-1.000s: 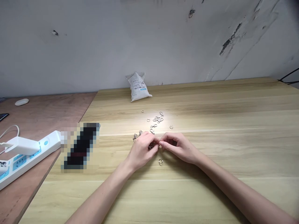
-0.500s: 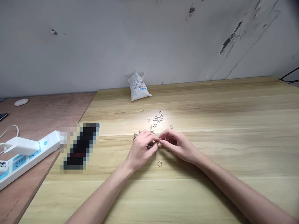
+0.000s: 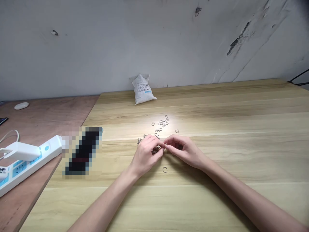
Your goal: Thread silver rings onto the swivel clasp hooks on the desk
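Thumb and fingers of my left hand (image 3: 146, 153) are pinched together, and their tips meet those of my right hand (image 3: 185, 151), pinched likewise. Whatever sits between the fingertips is too small and covered to make out. A cluster of metal pieces (image 3: 154, 150) shows inside the curve of my left hand, partly hidden by it. Just beyond my hands lie several silver lobster clasps (image 3: 163, 123). One loose metal ring (image 3: 163, 170) lies on the near side of my fingertips, while another ring (image 3: 177, 131) rests past my right hand.
A white labelled packet (image 3: 144, 90) stands at the back of the wooden table (image 3: 229, 109) by the wall. To the left are a pixelated dark object (image 3: 83, 151) and a white power strip (image 3: 51, 149) with a plugged-in charger (image 3: 24, 151). Beyond is a white oval case (image 3: 21, 105).
Both hands stay almost in place, fingertips still together. A slight shift of the fingers hides the bit of metal that showed under the fingertips before.
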`<action>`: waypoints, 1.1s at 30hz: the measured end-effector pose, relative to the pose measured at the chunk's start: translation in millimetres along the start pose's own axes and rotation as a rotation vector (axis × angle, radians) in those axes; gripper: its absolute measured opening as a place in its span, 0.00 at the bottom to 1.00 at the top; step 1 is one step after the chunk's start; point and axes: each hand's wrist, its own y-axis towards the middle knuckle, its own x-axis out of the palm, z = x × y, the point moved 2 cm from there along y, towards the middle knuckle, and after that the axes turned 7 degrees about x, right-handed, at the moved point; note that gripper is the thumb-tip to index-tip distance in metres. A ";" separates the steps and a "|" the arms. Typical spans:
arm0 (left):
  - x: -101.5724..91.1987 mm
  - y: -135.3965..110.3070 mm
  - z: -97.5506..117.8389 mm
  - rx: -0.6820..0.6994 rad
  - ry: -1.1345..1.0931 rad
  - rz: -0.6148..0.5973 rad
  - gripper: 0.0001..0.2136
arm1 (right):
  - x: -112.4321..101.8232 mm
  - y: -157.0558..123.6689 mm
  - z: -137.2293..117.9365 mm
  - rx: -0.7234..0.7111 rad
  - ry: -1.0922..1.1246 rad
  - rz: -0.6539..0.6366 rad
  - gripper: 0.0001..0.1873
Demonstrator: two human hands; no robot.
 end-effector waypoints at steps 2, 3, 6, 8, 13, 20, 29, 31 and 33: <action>0.2 -0.1 -0.5 0.001 0.004 -0.001 0.05 | 0.0 0.3 0.0 -0.001 -0.004 0.003 0.11; 0.3 -0.3 -0.8 0.001 0.005 -0.004 0.04 | 0.1 0.3 0.1 -0.001 -0.007 0.003 0.11; 0.8 -0.9 -1.6 -0.001 0.002 -0.008 0.04 | 0.3 0.0 0.8 -0.002 -0.012 0.002 0.11; 0.9 -1.3 -1.5 -0.005 -0.004 -0.013 0.04 | 0.3 -0.3 1.6 0.000 -0.014 -0.003 0.11; 1.9 -1.9 -2.5 -0.045 -0.031 -0.060 0.04 | -0.5 -0.4 2.8 0.007 -0.017 -0.012 0.11; 1.7 -1.7 -2.2 -0.048 -0.035 -0.082 0.04 | -0.7 -0.5 1.7 0.017 -0.028 -0.024 0.11; 0.8 0.2 0.2 -0.056 -0.022 -0.110 0.04 | -1.8 -1.4 2.2 0.027 -0.039 -0.036 0.14; 0.9 0.6 0.7 -0.061 -0.018 -0.110 0.04 | -1.7 -1.1 2.1 0.026 -0.045 -0.036 0.14; 1.1 0.7 0.9 -0.068 -0.021 -0.114 0.04 | -1.6 -1.0 2.3 0.021 -0.056 -0.033 0.14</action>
